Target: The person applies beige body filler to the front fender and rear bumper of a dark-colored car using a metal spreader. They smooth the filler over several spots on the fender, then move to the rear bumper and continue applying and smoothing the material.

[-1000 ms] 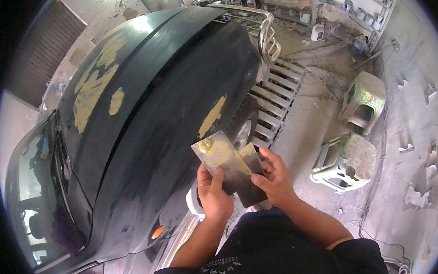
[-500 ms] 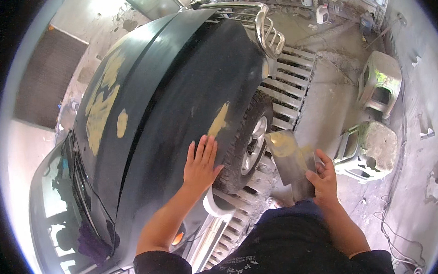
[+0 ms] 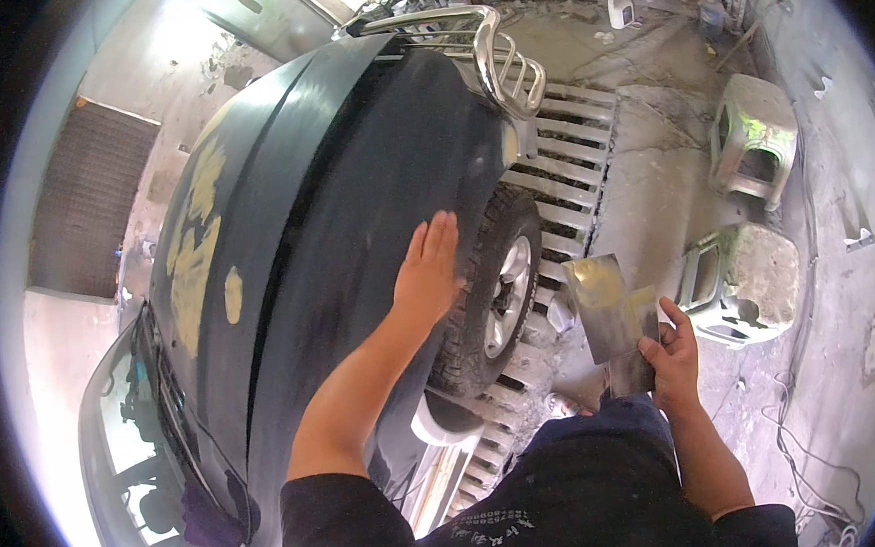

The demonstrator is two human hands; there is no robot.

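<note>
My left hand [image 3: 432,274] lies flat on the dark front fender [image 3: 362,268] of a vehicle, above the wheel arch, fingers stretched out together. No yellow filler shows around it. In my right hand [image 3: 675,357] are flat metal putty scrapers [image 3: 608,313], apparently two overlapping, with yellowish filler smeared on their faces. They are held in front of my body, apart from the vehicle. On the hood [image 3: 268,148], a large patchy area of yellow filler [image 3: 193,288] and a small oval patch [image 3: 233,294] show.
The tyre and silver wheel [image 3: 508,304] sit below the fender, beside a slatted floor grate [image 3: 575,150]. A chrome bumper guard [image 3: 489,55] curves round the front. Two dirty stools [image 3: 753,139] stand to the right, with loose cables [image 3: 793,442] nearer me. Cluttered shelves stand at the back.
My left hand has slid forward along the fender, over where a yellow filler patch was visible. The right hand and scrapers have moved slightly right in the picture, and the view has shifted.
</note>
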